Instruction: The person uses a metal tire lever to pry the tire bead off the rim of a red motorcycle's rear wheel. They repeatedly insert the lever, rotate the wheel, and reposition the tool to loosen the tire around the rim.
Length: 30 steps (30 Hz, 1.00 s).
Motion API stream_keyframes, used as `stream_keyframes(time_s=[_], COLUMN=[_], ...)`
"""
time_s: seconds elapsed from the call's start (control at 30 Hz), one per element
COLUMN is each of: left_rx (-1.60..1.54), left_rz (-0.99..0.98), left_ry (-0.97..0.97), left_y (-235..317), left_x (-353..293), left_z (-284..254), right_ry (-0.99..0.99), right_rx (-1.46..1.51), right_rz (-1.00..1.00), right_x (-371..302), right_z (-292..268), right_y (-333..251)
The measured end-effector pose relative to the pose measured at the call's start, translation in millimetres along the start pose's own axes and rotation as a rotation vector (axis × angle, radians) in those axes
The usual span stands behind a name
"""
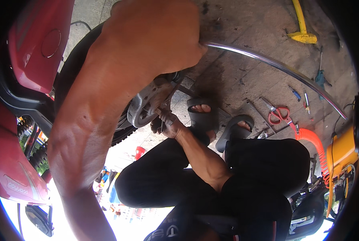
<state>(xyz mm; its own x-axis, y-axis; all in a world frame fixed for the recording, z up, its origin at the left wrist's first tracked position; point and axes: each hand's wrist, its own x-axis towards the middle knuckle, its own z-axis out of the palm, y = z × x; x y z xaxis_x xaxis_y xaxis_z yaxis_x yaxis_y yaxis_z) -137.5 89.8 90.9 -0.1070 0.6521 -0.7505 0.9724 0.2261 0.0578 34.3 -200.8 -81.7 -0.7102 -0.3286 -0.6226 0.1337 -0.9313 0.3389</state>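
My left arm reaches up across the picture, close to the camera, and hides part of the wheel. A long chrome bar (264, 60) comes out from the edge of my left hand (179, 40). That hand looks closed around the bar's end, though most of its fingers are out of sight. My right hand (169, 123) is lower down, blackened with grease, at the metal wheel hub (141, 106). Its fingers are curled around something small beside the hub that I cannot make out. The black tyre (77, 54) shows behind my left forearm.
Red motorcycle bodywork (30, 48) stands on the left. My sandalled feet (201, 110) are by the wheel. Red-handled scissors (276, 112), a screwdriver (321, 76) and a yellow hammer (303, 36) lie on the floor. An orange coiled hose (314, 140) runs beside a yellow machine (342, 148).
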Motion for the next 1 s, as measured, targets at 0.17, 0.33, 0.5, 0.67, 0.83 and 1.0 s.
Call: stream_keyframes(time_s=[0.17, 0.33, 0.5, 0.67, 0.83, 1.0], left_rx=[-0.103, 0.027, 0.049, 0.042, 0.036, 0.059], left_rz=[-0.011, 0.026, 0.017, -0.008, -0.003, -0.018], left_ry=[-0.215, 0.112, 0.128, 0.119, 0.131, 0.119], left_y=[-17.0, -25.9, -35.7, -32.1, -31.5, -34.9], left_x=[11.4, 12.8, 13.8, 14.4, 15.4, 14.9], left_z=[2.6, 39.5, 48.3, 42.0, 43.8, 40.9], right_ry=[0.083, 0.089, 0.526, 0.612, 0.297, 0.614], right_rx=[0.128, 0.28, -0.378, -0.128, 0.359, -0.307], right_rz=[0.13, 0.108, -0.649, -0.549, -0.168, -0.589], right_x=[1.6, 20.5, 59.1, 75.1, 72.7, 86.7], right_z=[9.4, -10.0, -24.5, -39.4, -51.1, -63.4], right_y=[1.1, 25.5, 75.2, 75.1, 70.5, 90.6])
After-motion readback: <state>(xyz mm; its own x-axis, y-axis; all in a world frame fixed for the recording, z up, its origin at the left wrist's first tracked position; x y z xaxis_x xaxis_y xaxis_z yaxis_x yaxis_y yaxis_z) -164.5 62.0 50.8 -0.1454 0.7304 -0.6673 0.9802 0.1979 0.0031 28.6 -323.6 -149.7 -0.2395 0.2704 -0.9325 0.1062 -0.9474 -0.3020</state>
